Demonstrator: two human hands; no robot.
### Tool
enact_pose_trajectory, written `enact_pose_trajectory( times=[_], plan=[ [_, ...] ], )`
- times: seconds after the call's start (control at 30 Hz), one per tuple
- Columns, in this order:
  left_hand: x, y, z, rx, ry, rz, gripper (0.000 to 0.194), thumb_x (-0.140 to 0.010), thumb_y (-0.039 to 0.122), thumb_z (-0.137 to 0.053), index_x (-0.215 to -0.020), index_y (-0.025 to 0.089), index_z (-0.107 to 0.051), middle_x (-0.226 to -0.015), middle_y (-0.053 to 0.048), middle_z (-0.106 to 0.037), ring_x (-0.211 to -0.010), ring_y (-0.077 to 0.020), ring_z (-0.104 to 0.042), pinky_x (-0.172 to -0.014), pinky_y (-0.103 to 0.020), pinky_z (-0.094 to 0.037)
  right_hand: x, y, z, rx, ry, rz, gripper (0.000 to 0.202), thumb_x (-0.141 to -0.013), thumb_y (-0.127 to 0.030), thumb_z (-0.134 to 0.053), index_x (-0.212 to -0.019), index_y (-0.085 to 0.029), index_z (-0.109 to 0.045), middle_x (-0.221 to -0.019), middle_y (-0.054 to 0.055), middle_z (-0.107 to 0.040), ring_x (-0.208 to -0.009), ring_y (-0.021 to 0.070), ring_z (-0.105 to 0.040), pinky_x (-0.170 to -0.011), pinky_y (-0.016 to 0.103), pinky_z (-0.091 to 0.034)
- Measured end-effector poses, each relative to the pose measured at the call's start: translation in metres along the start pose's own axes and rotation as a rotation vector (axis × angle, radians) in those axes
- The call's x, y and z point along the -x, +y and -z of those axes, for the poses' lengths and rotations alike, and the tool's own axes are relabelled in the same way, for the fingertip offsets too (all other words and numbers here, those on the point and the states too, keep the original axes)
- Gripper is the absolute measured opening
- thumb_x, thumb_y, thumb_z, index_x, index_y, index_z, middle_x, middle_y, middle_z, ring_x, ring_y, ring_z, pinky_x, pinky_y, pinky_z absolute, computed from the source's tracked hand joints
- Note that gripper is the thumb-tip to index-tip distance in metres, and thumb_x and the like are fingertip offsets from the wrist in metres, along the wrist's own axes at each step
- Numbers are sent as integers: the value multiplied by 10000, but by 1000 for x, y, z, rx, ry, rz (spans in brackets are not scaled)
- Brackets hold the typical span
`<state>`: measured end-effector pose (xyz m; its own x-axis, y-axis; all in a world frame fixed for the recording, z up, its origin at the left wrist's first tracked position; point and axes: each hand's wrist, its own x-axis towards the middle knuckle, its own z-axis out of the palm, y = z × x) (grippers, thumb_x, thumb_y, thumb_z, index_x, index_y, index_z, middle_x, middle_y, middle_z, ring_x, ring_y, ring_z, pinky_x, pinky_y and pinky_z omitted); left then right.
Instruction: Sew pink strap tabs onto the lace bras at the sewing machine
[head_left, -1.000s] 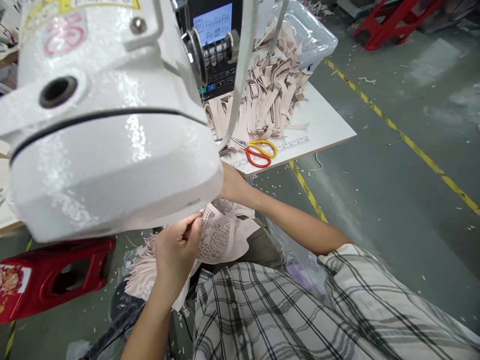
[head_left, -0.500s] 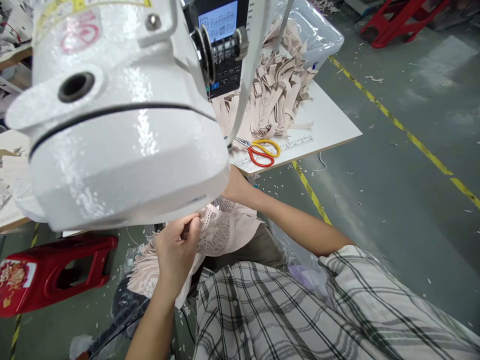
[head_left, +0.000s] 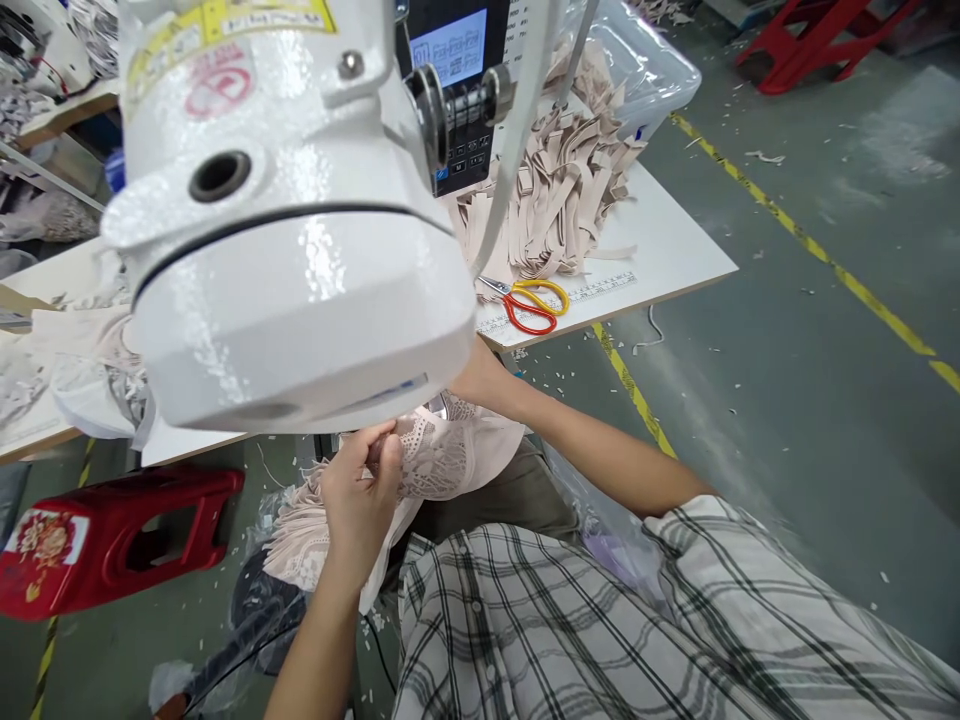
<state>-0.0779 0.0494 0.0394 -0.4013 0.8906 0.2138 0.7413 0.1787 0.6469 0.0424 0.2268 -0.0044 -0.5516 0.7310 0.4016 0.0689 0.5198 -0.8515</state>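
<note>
At far left a red plastic stool [head_left: 101, 548] with a floral sticker [head_left: 46, 538] stands on the floor, below a white worktable [head_left: 184, 442] strewn with pale fabric pieces [head_left: 82, 340]. Next comes the white sewing machine head [head_left: 315, 310], filling the upper middle-left; under it and toward the person hangs a layered stack of pale pink lace pieces [head_left: 300, 545]. The left hand [head_left: 364, 485], just right of that stack, pinches the edge of a pale pink lace bra [head_left: 442, 460] between thumb and curled fingers. The bra spreads rightward over the person's lap, its far edge hidden beneath the machine head. The right hand [head_left: 474, 378] reaches in behind the machine head's right end, near the bra's far side; its fingers are hidden, so whether it grips anything cannot be told. Beyond it stands a control panel [head_left: 471, 155] with a lit screen. Thread snips with red and yellow handles [head_left: 516, 298] lie on the right-hand tabletop [head_left: 675, 240], just in front of heaped beige straps [head_left: 562, 190]; behind those sits a clear plastic bin [head_left: 660, 80].
</note>
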Motion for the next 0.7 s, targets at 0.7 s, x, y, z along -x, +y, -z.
enact_pose_trajectory(
  times=[0.7],
  plan=[
    [19, 8, -34, -386, 54, -452, 497, -892, 370, -657, -1340, 163, -593, -1314, -217, -565, -1211, -341, -537, -1046, -475, -394, 2, -4, 7, 79, 0, 44, 79, -815, -250, -520, -749, -222, -488, -862, 36, -568, -815, 194, -534, -726, 341, -471]
  ],
)
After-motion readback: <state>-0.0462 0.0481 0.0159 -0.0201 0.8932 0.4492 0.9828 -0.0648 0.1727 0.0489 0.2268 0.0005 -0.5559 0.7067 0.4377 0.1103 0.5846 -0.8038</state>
